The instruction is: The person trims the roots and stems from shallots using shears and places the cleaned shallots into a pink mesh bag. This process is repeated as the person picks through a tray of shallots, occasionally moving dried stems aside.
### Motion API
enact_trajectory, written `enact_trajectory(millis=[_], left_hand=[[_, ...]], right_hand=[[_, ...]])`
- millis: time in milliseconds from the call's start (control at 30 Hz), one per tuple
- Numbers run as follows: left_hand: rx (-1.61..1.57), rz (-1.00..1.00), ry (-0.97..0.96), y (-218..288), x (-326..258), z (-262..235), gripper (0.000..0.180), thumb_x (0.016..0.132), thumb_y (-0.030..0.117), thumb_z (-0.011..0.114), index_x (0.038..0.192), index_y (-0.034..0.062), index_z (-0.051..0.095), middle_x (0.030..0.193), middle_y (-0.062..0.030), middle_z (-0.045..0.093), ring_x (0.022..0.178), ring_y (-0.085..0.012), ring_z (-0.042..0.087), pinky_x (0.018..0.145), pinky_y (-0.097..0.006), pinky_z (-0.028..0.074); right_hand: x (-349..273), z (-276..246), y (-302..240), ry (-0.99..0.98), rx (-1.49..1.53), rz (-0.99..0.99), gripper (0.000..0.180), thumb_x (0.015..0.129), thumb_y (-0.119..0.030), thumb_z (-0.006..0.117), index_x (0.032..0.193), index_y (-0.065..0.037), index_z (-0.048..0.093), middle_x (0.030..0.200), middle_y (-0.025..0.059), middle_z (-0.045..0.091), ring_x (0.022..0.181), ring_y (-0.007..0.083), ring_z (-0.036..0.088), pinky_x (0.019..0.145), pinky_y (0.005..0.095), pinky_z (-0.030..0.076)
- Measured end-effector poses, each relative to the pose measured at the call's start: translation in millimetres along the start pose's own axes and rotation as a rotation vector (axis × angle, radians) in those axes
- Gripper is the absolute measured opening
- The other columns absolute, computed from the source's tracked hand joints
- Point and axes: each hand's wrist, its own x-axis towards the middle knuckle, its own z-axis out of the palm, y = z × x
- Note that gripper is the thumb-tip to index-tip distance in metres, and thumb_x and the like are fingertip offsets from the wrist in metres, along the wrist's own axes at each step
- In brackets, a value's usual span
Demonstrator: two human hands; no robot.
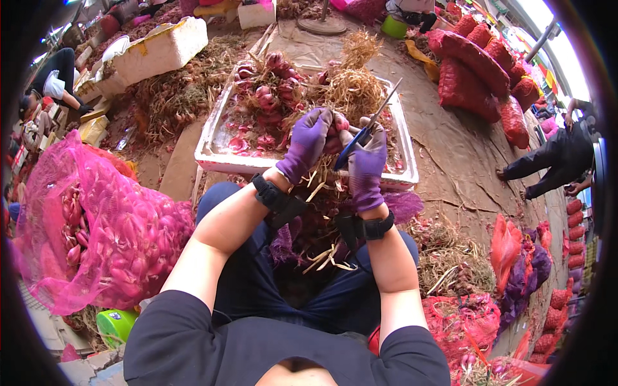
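Note:
My left hand (308,147), in a purple glove, is closed round a small bunch of reddish shallots (340,123) above a white foam tray (205,149). Beside it my right hand (368,162), gloved alike, grips a blue-handled knife (348,150). Its narrow blade points up and away to the right. Both hands are close together over the tray's near side. In the tray lie a heap of reddish shallots (267,96), loose pink skins and a tangle of dry straw-like stalks (353,87). My fingers partly hide the bunch and the handle.
A pink mesh bag of shallots (129,244) stands at my left, near a green container (116,327). Trimmed stalks (450,257) and a red mesh bag (460,321) lie at my right. Full red sacks (468,90) and a standing person (560,151) are farther right.

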Motion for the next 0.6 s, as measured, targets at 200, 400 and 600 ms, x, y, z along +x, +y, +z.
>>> enact_trajectory(millis=[200, 400, 600], left_hand=[[0.180, -0.032, -0.002, 5.3, -5.3, 15.4, 0.047, 0.092, 0.011, 0.059, 0.133, -0.0007, 0.039, 0.096, -0.0058, 0.061, 0.075, -0.0096, 0.061, 0.058, -0.020, 0.048], [0.285, 0.043, 0.087, 3.3, 1.6, 9.8, 0.034, 0.096, 0.011, 0.053, 0.127, -0.0004, 0.046, 0.097, -0.0074, 0.063, 0.078, -0.0102, 0.062, 0.066, -0.022, 0.053], [0.778, 0.311, 0.142, 1.7, 10.3, 15.3, 0.021, 0.095, 0.005, 0.048, 0.109, 0.0021, 0.063, 0.094, -0.0051, 0.066, 0.086, -0.0114, 0.060, 0.079, -0.024, 0.049]], right_hand=[[-0.6, -4.1, -3.4, -0.007, 0.050, 0.021, 0.043, 0.084, -0.005, 0.070, 0.118, -0.002, 0.044, 0.095, 0.0098, 0.065, 0.073, 0.0102, 0.062, 0.057, 0.0214, 0.051], [1.2, 1.6, -3.6, -0.083, 0.179, 0.032, 0.040, 0.085, -0.001, 0.067, 0.118, -0.003, 0.044, 0.099, 0.0093, 0.064, 0.078, 0.0095, 0.062, 0.063, 0.0201, 0.050], [9.9, -9.1, 7.8, -0.050, -0.043, -0.126, 0.034, 0.085, -0.001, 0.064, 0.113, -0.005, 0.046, 0.080, -0.0015, 0.053, 0.067, 0.0055, 0.051, 0.056, 0.0198, 0.045]])
